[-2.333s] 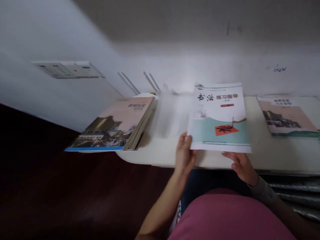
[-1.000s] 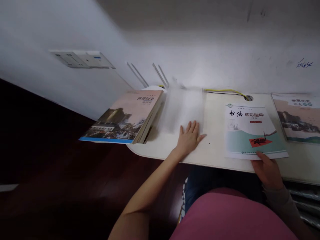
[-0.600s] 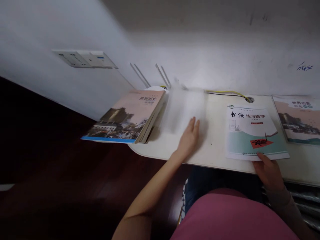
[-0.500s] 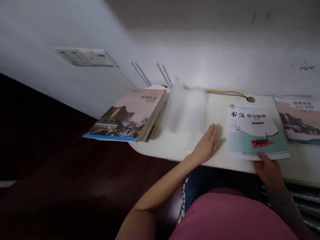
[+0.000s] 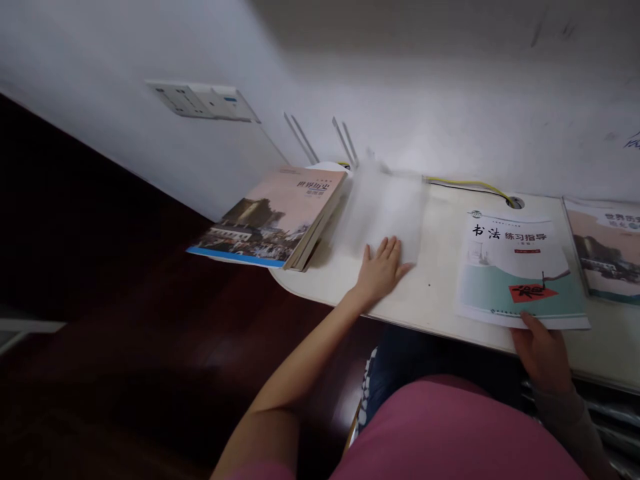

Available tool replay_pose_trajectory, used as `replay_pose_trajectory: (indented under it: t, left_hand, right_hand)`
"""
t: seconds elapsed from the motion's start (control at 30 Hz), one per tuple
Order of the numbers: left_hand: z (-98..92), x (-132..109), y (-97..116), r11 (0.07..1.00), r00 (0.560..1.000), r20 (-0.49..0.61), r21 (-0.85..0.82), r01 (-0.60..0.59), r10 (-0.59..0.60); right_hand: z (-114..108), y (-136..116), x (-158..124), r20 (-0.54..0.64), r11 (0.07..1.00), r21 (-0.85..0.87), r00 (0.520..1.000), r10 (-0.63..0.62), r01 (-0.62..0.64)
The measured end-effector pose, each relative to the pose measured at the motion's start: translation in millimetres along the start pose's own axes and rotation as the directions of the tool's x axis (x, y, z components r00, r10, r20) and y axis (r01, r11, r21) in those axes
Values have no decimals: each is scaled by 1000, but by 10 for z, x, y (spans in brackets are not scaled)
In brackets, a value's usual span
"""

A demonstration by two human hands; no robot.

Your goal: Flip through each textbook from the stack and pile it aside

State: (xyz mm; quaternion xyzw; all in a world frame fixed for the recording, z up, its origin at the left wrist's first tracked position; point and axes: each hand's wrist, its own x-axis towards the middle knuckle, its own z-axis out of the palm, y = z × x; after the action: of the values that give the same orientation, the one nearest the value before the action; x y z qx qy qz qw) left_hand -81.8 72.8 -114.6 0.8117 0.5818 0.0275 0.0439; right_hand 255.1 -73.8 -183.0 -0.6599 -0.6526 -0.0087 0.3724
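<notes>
My left hand (image 5: 382, 270) lies flat with fingers spread on the near edge of a translucent plastic book cover (image 5: 387, 203) on the white desk. My right hand (image 5: 543, 350) grips the lower edge of a calligraphy workbook (image 5: 520, 270), thumb on top and fingers underneath. The workbook has a white and green front with a red diamond. Left of the plastic cover lies a stack of books, topped by a pink history book (image 5: 273, 220) with a blue bottom strip. Another pink-covered book (image 5: 613, 247) lies right of the workbook, partly out of view.
The white desk (image 5: 443, 293) has a rounded left end above a dark floor. A yellow cable (image 5: 470, 183) runs along the wall into a desk hole (image 5: 515, 203). Thin upright rods, perhaps antennas, stand behind the books. Wall sockets (image 5: 203, 102) are at the upper left.
My left hand has moved left from the bare desk onto the plastic cover's near edge. My right hand still grips the workbook. The whole view has shifted slightly.
</notes>
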Motion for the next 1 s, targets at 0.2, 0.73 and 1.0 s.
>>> replay_pose_trajectory:
  t: [0.2, 0.73, 1.0]
  left_hand:
    - [-16, -32, -436, 990, 998, -45, -126, -57, 51]
    - [43, -90, -608, 958, 980, -60, -206, -197, 188]
    - [59, -103, -677, 950, 961, -70, -145, -275, 267]
  right_hand:
    - [-107, -345, 283, -99, 996, -40, 991, -87, 84]
    - [669, -2346, 900, 444, 867, -78, 795, -413, 493]
    - [1019, -2339, 732, 532, 849, -158, 768, -357, 504]
